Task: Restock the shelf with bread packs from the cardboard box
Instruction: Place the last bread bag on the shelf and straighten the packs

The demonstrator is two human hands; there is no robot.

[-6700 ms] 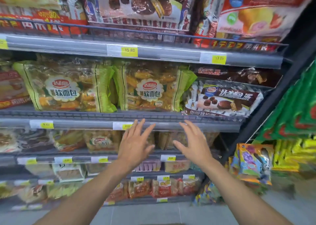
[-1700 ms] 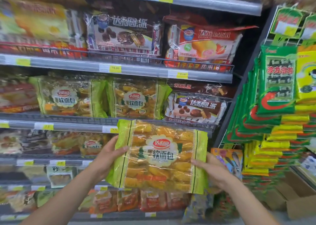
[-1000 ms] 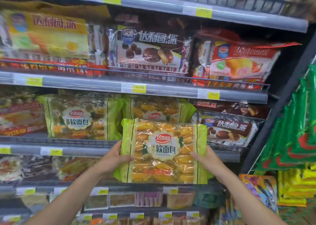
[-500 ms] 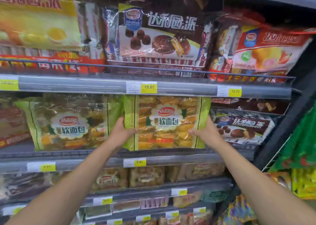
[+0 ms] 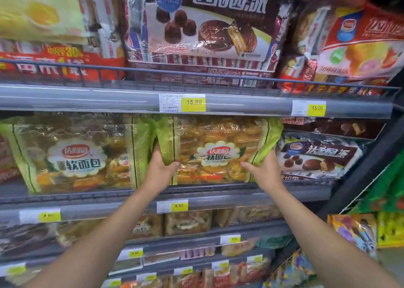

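Observation:
A green-edged clear bread pack full of golden rolls stands upright on the middle shelf, its top tucked under the shelf above. My left hand grips its lower left edge, thumb across the front. My right hand grips the lower right edge. A matching bread pack stands just left of it, touching. The cardboard box is out of view.
A dark chocolate pie pack lies right of the held pack. The upper shelf rail with yellow price tags runs close above, bearing large snack packs. Lower shelves hold smaller bread packs. Green hanging packets flank the black upright at right.
Both hands lifted the bread pack from waist height up and into the middle shelf. Now it stands further in, its top under the upper rail and its green edges crumpled.

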